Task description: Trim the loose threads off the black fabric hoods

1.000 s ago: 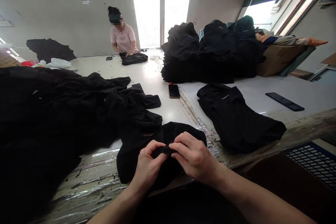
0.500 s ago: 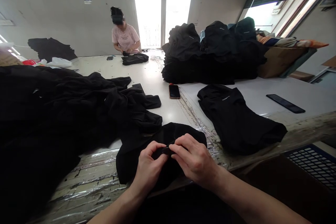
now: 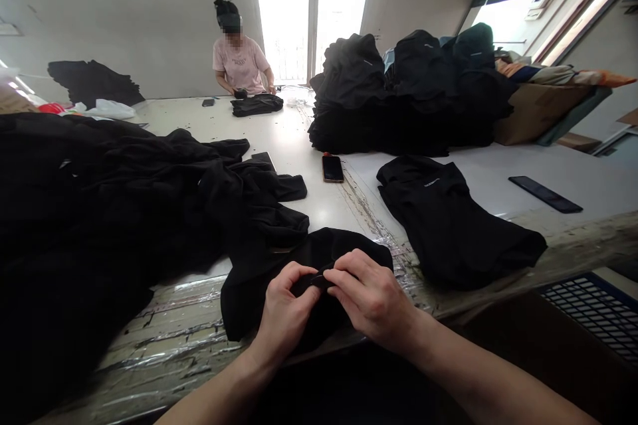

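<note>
A black garment (image 3: 343, 244) lies at the table's near edge, under and between my hands. My left hand (image 3: 286, 305) pinches a fold of it between thumb and forefinger. Close beside it, my right hand (image 3: 371, 295) grips the same fold, its fingertips almost meeting the left ones. A small light line shows on the cloth between the fingertips; what it is, I cannot make out. To the right rests another black garment (image 3: 448, 226) with a small pale mark on it. A large heap of black garments (image 3: 124, 212) spreads over the left side.
Stacked black garments (image 3: 353, 99) stand at the back right beside a cardboard box (image 3: 538, 113). One phone (image 3: 332, 169) lies mid-table, another dark flat device (image 3: 545, 194) at right. Across the table (image 3: 294, 146) a person (image 3: 240, 63) handles black cloth (image 3: 256, 105). A blue plastic crate (image 3: 593, 312) sits lower right.
My hands keep their pinch on the black garment, with only slight finger movement. The view has tilted a little. The person opposite has moved their hands apart.
</note>
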Motion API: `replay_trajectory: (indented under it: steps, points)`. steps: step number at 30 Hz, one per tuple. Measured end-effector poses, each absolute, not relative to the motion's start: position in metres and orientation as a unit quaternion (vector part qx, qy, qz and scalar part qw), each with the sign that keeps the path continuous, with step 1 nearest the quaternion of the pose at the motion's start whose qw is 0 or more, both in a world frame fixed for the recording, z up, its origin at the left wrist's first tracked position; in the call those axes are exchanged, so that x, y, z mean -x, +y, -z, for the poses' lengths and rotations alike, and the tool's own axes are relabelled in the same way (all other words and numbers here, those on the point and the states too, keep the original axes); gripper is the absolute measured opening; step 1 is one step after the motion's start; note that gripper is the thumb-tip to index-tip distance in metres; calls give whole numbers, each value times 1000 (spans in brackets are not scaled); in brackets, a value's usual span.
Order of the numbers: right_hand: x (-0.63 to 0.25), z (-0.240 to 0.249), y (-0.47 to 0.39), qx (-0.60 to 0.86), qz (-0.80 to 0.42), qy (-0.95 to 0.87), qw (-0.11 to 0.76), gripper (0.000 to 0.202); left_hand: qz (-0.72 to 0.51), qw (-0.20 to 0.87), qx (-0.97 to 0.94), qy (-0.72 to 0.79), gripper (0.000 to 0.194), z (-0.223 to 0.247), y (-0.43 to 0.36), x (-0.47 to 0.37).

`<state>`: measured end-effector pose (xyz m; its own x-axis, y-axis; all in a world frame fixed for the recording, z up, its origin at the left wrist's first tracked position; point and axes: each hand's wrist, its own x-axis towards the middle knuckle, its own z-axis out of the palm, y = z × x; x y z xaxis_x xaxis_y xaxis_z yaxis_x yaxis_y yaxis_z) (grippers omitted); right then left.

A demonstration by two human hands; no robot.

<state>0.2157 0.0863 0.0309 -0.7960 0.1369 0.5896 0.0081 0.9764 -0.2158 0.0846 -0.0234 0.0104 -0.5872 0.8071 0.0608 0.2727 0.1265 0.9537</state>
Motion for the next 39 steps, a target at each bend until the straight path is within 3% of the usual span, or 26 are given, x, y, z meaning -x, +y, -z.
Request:
replay_trajectory:
  steps: [27,30,34,36,39]
  points:
    - [-212,-34,89,21,-105,-948,301,17,-532,213,-418,705,12,-9,-23,-84]
    - [-216,-47,91,24,-155,-928,337,18,-531,227,-411,705,7,-9,-25,-83]
    - [-228,-85,85,75,-224,-858,457,26,-527,255,-384,714,8,-5,-29,-82]
    - [-233,-98,80,38,-256,-892,370,25,-524,255,-380,718,8,-4,-31,-83]
    - [-233,-100,84,-62,-295,-951,67,20,-508,260,-425,703,9,-7,-39,-80]
